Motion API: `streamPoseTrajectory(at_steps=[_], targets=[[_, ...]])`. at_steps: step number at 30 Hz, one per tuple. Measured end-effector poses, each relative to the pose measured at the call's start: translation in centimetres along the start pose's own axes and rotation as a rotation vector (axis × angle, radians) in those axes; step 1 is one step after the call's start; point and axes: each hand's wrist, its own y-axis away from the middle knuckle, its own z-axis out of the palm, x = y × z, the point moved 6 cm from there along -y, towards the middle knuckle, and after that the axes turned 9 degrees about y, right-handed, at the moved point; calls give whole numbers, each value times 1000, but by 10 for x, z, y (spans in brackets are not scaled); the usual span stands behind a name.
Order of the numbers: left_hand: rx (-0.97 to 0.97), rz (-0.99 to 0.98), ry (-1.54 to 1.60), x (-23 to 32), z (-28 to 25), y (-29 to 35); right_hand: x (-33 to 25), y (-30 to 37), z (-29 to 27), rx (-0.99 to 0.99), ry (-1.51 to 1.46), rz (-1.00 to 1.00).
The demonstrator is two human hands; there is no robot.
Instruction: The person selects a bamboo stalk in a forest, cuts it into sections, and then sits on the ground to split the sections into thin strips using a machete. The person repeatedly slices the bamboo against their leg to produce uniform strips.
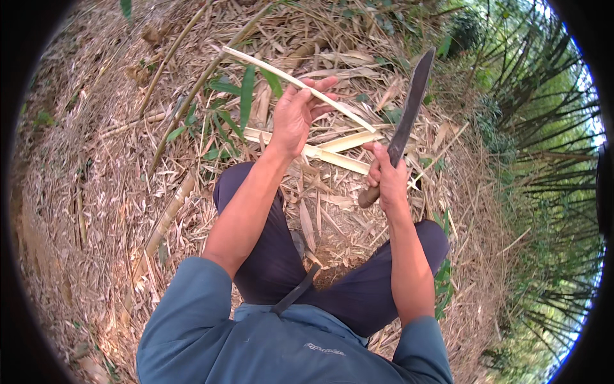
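Between the thumb and fingers of my left hand (295, 121) is a thin, pale bamboo strip (345, 112), slanting from upper left down to the right. My right hand (389, 178) grips the wooden handle of a machete (411, 99), its dark blade pointing up and slightly to the right. The blade stands apart from the strip's lower right end. Below the strip, split bamboo pieces (339, 159) lie crossed on the ground between my hands, their pale inner sides showing.
Dry bamboo leaves (115, 192) litter the ground around me. A leafy green sprig (246, 96) and a long thin stalk (198, 86) are beside my left hand. My bent knees (428, 243) frame the near ground. Bamboo stems (550, 128) stand to the right.
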Motion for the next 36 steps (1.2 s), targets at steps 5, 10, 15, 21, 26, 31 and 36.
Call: streamPoseTrajectory(at_steps=[5, 10, 15, 21, 26, 31, 36], targets=[[-20, -212, -15, -59, 5, 14, -5, -1, -25, 113, -90, 3], [-30, -273, -126, -74, 7, 18, 0, -1, -51, 118, -50, -53], [-2, -297, -148, -66, -12, 18, -7, -6, -63, 150, -104, -61], [107, -262, -858, -3, -15, 101, 2, -9, -95, 195, -120, -126], [-75, -505, -1408, 59, 34, 279, 9, -19, -100, 193, -221, -60], [-323, -925, -1221, 78, 35, 386, 15, -33, -94, 163, -227, -49], [-419, -1005, -1197, 71, 38, 386, 21, -38, -90, 140, -190, -54]])
